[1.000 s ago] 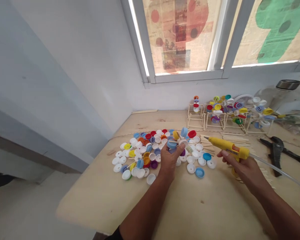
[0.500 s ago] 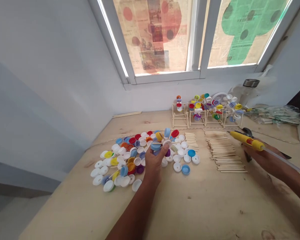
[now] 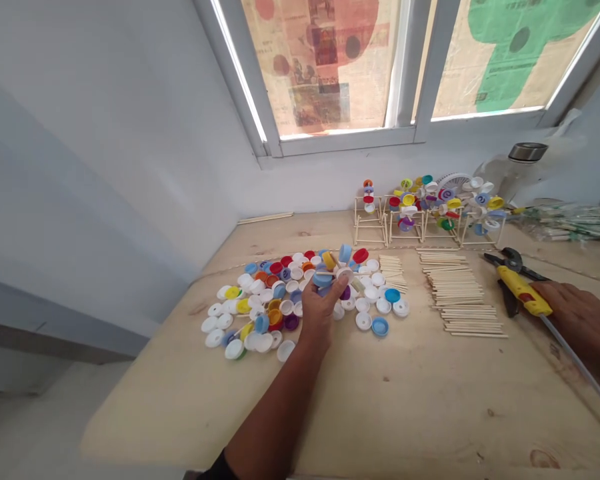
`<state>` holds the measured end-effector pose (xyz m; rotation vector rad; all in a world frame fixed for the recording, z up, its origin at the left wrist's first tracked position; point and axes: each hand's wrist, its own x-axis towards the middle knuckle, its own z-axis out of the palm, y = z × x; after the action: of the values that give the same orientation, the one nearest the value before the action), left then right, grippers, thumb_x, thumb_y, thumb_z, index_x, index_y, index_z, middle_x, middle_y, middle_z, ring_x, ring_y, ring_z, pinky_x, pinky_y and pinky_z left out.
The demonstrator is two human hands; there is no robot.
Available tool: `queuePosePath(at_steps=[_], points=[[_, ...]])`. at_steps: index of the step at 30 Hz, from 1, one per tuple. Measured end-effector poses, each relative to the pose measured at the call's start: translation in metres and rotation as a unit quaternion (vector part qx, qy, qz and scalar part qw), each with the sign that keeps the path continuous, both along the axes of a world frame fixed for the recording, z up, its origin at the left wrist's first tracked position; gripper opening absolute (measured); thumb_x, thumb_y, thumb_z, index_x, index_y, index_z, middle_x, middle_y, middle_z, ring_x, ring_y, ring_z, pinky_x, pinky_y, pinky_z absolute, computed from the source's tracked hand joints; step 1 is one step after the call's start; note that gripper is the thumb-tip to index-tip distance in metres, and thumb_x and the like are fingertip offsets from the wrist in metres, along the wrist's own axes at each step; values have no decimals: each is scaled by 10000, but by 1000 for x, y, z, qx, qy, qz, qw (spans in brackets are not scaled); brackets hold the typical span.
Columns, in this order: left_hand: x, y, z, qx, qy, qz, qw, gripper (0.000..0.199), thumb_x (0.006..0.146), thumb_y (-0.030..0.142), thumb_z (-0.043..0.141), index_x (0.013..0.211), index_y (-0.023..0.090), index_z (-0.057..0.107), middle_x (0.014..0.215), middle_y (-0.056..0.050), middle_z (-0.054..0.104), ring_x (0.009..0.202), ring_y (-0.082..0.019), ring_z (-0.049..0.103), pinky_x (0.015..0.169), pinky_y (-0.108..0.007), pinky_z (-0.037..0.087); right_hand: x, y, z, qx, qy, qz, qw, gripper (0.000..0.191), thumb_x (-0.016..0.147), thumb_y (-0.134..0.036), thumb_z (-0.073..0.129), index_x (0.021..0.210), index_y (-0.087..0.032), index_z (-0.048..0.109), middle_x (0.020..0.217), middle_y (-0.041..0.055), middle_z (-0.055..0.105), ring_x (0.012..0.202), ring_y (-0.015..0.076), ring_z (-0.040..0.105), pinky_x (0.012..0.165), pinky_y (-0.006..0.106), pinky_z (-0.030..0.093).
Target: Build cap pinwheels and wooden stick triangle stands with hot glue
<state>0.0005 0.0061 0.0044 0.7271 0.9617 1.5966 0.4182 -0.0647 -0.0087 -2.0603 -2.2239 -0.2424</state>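
Observation:
My left hand (image 3: 320,310) is closed on a small wheel of bottle caps joined by thin sticks, raised over the cap pile. A white cap (image 3: 344,275) at the wheel's hub is under my thumb; light blue, yellow and red caps stand out around it. At the right, my right hand (image 3: 577,320) is around the rear of a yellow glue gun (image 3: 523,290), its fingers partly hidden behind the gun. A long clear glue stick (image 3: 577,360) trails from the gun's back end. Black-handled pliers (image 3: 513,261) lie just beyond its nozzle.
Loose bottle caps (image 3: 263,342) spread across the wooden table (image 3: 380,413). Bundles of short sticks (image 3: 460,293) lie between the caps and glue gun. Stick stands with cap wheels (image 3: 405,217) line the back, near a lidded bottle (image 3: 527,153) and bagged sticks (image 3: 565,220).
My right hand has brought the glue gun lower, down by the pliers, and turned it more steeply. My left hand keeps its hold on the cap wheel. The view has shifted slightly.

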Motion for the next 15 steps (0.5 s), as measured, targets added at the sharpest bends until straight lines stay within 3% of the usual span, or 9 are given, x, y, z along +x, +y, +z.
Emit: queuePosePath(at_steps=[7, 11, 15], points=[[-3, 2, -3, 15, 2, -17, 1000, 365, 555, 322, 836, 826, 140, 672, 764, -10, 669, 711, -117, 614, 748, -254, 487, 37, 11, -15, -17, -3, 33, 999, 472, 772, -335, 517, 1197, -140, 581, 1289, 204, 550, 1141, 283, 535, 957, 370, 382], [0, -2, 7, -3, -24, -5, 1000, 387, 509, 315, 851, 808, 142, 678, 748, -4, 676, 692, -113, 614, 740, -249, 485, 33, 13, 6, 19, -20, 47, 999, 521, 748, -347, 508, 1224, -146, 578, 1306, 170, 548, 1152, 292, 521, 959, 390, 374], [-1, -2, 7, -2, -29, -10, 1000, 401, 504, 310, 855, 819, 141, 674, 751, -1, 680, 706, -116, 622, 764, -259, 479, -19, 20, 35, 105, -23, 39, 993, 510, 804, -426, 439, 1183, -122, 595, 1192, 190, 611, 1069, 309, 558, 920, 422, 403]])
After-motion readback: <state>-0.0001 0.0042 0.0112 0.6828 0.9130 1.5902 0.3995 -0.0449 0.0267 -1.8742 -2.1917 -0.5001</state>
